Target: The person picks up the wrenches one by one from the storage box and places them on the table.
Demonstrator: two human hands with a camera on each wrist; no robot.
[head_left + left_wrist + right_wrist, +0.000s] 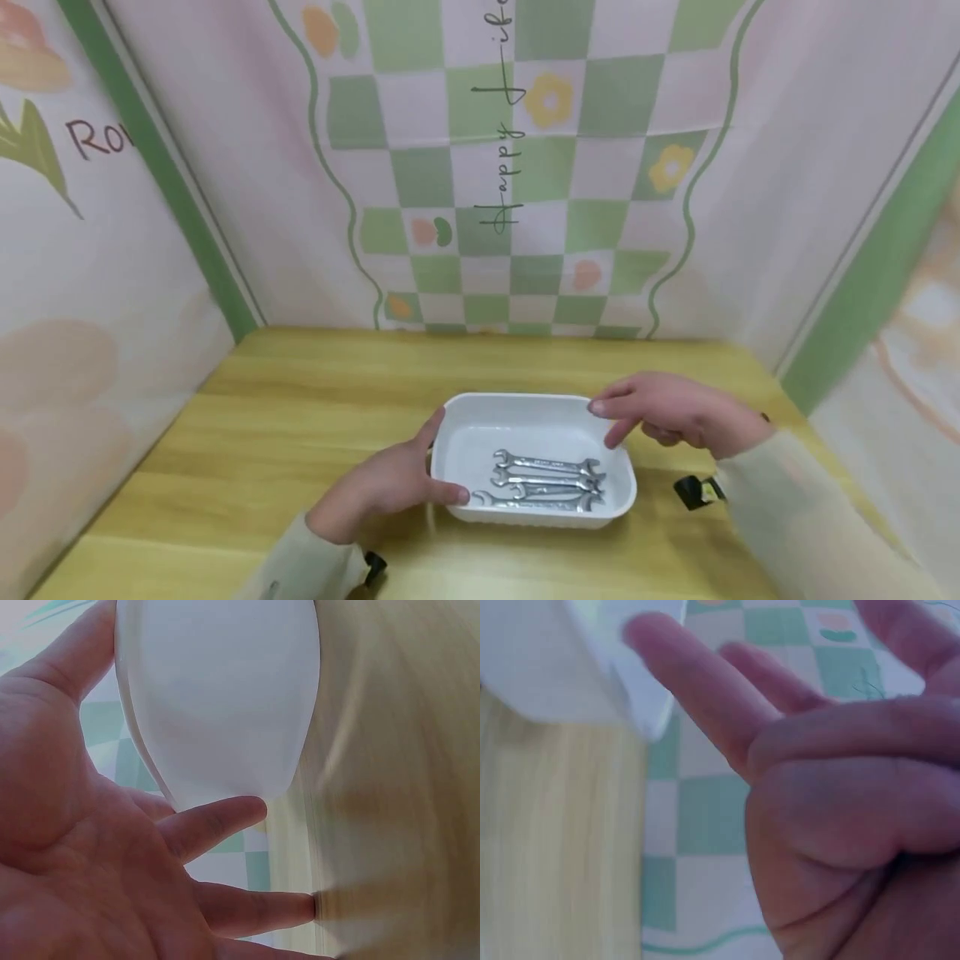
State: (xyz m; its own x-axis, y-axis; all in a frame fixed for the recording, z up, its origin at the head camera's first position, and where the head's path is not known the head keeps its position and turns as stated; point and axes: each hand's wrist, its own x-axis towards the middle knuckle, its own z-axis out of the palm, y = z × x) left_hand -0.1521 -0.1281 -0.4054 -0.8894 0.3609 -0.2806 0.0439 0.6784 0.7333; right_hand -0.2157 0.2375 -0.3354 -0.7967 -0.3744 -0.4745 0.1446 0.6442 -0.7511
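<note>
Low in the frame, left of centre, the left hand spreads thumb and fingers against the white rectangular dish, probably steadying it on the wood-grain tabletop. Inside, several double-ended metal wrenches lie roughly parallel, lower right. The right hand, index and thumb apart, meets the upper-right rim, seemingly bracing. Checked "Happy" fabric hangs behind, upper centre.

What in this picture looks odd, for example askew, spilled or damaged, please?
No spill or damage is visible: the open-end wrenches lie grouped and roughly parallel in the white dish. The one oddity is on the checkered backdrop: its "Happy" lettering runs sideways, about a quarter turn from upright.
</note>
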